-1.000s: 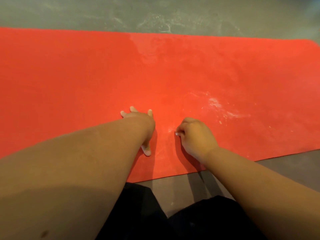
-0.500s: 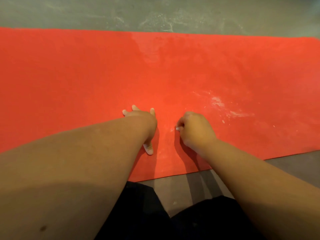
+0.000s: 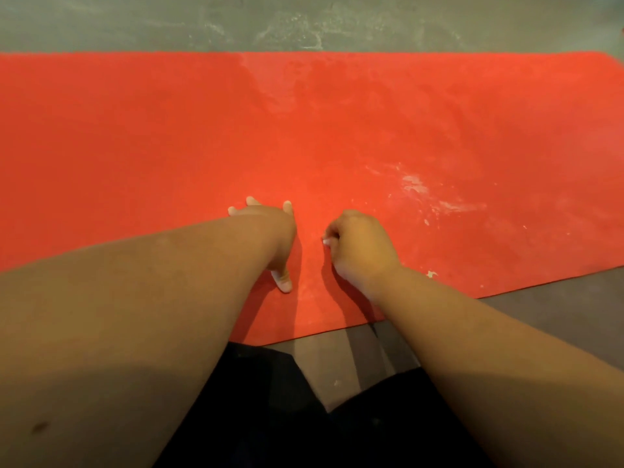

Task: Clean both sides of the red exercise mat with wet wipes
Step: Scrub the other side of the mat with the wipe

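The red exercise mat (image 3: 169, 136) lies flat on the floor and fills most of the view. My left hand (image 3: 270, 231) presses on it with fingers spread, thumb pointing back toward me. A little to its right, my right hand (image 3: 361, 244) rests on the mat with fingers curled into a fist. A small white spot shows at its fingertips. No wet wipe is plainly visible. Whitish smears (image 3: 425, 194) mark the mat to the right of my right hand.
Grey concrete floor (image 3: 304, 21) with pale scuffs runs beyond the mat's far edge. Darker floor (image 3: 557, 298) shows at the near right. My dark-clothed legs (image 3: 287, 417) are at the bottom, by the mat's near edge.
My right hand has slid a little away from me and toward my left hand, staying curled. My left hand has stayed pressed in place.
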{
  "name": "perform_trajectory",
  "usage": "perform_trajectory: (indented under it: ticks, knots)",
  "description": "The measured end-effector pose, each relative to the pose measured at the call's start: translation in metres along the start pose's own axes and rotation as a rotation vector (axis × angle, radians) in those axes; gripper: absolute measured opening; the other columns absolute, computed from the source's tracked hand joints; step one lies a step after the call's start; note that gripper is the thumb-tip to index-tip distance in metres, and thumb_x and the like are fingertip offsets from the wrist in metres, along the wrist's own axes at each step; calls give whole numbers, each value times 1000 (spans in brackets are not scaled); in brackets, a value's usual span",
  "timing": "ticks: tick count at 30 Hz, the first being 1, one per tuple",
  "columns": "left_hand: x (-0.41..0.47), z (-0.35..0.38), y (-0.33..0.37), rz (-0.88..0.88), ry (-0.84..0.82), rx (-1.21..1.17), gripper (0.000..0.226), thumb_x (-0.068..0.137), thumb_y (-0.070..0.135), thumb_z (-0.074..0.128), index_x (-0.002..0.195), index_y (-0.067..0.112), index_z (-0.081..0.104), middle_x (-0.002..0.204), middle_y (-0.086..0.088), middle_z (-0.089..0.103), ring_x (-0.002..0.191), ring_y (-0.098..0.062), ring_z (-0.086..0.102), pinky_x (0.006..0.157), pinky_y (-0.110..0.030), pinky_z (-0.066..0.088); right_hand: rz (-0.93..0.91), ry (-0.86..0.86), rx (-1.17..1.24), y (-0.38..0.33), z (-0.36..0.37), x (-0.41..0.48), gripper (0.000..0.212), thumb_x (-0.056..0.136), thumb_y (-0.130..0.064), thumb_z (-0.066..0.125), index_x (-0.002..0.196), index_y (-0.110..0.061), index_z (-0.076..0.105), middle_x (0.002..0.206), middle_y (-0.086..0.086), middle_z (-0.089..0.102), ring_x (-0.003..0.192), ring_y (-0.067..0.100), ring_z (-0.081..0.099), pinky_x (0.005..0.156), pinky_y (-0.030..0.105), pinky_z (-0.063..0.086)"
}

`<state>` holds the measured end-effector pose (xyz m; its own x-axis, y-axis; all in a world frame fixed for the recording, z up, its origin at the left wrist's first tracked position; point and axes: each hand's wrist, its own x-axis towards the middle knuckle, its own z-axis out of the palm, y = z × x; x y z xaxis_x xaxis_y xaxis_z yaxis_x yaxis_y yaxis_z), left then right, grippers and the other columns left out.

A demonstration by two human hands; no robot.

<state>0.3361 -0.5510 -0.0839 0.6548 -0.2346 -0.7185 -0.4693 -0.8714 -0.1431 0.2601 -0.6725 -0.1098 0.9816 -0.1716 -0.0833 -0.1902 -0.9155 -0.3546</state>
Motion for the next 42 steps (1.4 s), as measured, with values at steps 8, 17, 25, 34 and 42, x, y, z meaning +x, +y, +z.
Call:
perform_trajectory:
  ticks: [8, 17, 25, 34, 42]
  knots:
    - [-3, -2, 2, -9, -12, -13, 149, 57, 54, 85, 144, 22, -31, 153, -33, -13, 136, -59, 13, 107, -58, 33, 18, -54, 34, -5, -4, -33, 18, 85, -9, 56, 88, -12, 73, 100, 9, 63, 98, 29, 58, 84, 36, 46]
    - [-2, -4, 1, -3, -15, -49, 148, 58, 51, 86, 145, 24, -30, 152, -32, -17, 137, -59, 8, 109, -60, 29, 168, 76, 66, -2, -2, 22, 16, 82, -19, 68, 94, -10, 64, 96, 11, 68, 95, 30, 60, 76, 33, 43]
    - [2, -4, -1, 8, -14, -96, 145, 60, 46, 88, 146, 25, -27, 152, -31, -18, 137, -58, 5, 109, -62, 26, -107, 118, -12, -3, 13, -31, 15, 89, -12, 60, 91, -8, 74, 86, 11, 60, 88, 33, 57, 76, 37, 45]
    - [3, -4, 0, -5, -42, -116, 147, 58, 45, 89, 145, 28, -29, 153, -28, -20, 138, -58, 3, 107, -63, 30, 75, 61, -66, -6, 6, 27, 19, 90, -24, 59, 96, -11, 73, 103, 13, 64, 98, 33, 59, 80, 34, 44]
    - [1, -6, 2, 19, -14, -54, 146, 60, 49, 85, 144, 20, -31, 151, -34, -16, 137, -59, 6, 109, -61, 27, -59, 22, 18, 2, 8, -23, 16, 88, -19, 60, 86, -13, 74, 87, 5, 60, 92, 26, 56, 78, 35, 42]
